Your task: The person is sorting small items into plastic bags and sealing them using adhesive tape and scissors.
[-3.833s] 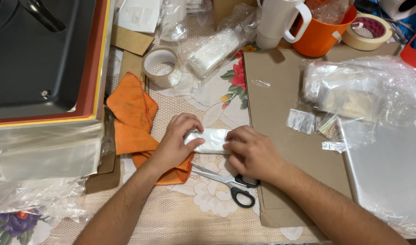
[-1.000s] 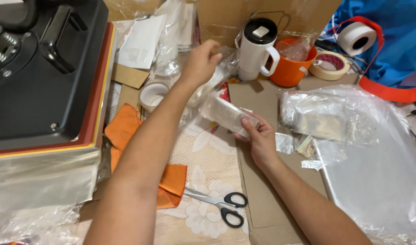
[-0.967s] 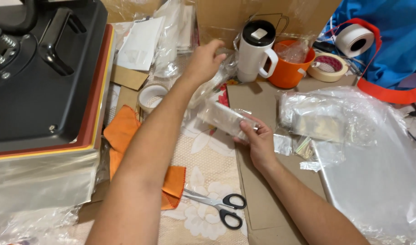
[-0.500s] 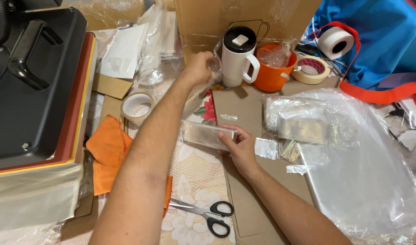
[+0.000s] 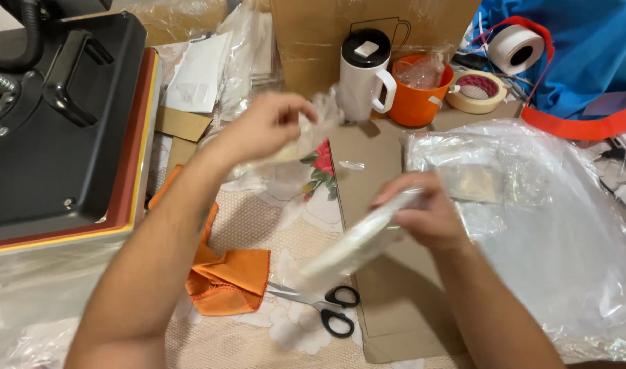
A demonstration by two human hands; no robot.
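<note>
Two hands work above the scissors (image 5: 323,309): the left hand (image 5: 268,126), up near the mug (image 5: 363,74), pinches a clear bag (image 5: 313,130); the right hand (image 5: 426,215) grips a blurred white packet (image 5: 350,247), just above the scissors.

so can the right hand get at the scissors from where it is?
Probably yes, but not freely. The scissors lie uncovered on the table just below the right hand, with nothing between. That hand is gripping a clear-wrapped flat packet, so it would have to let go first.
</note>
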